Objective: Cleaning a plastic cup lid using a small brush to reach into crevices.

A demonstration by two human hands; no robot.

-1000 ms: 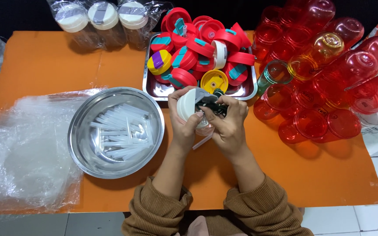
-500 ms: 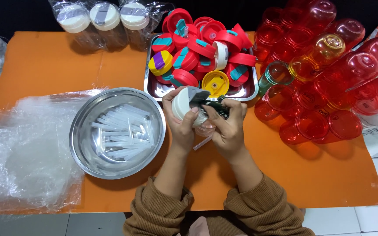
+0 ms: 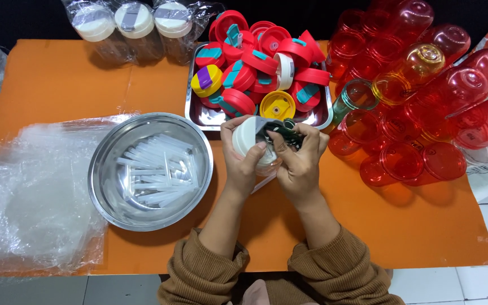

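My left hand [image 3: 242, 161] grips a white bottle lid [image 3: 247, 135] from the left, just in front of the metal tray [image 3: 213, 117]. My right hand [image 3: 297, 164] holds the lid's dark flip piece [image 3: 280, 133] from the right, with its fingers pressed on it. A clear straw [image 3: 264, 182] hangs under the lid between my wrists. Both hands meet over the orange table [image 3: 57, 85], right of the steel bowl [image 3: 101, 186] that holds several clear straws [image 3: 153, 175].
The tray holds several red lids [image 3: 255, 56], a yellow lid [image 3: 277, 105] and a yellow-purple one [image 3: 207, 80]. Red translucent bottles [image 3: 419, 96] lie piled at the right. Three wrapped white-capped bottles [image 3: 134, 22] stand at the back. Crumpled clear plastic [image 3: 24, 192] lies at the left.
My hands have shifted slightly while working on the lid's dark piece. Everything else on the table has stayed put.
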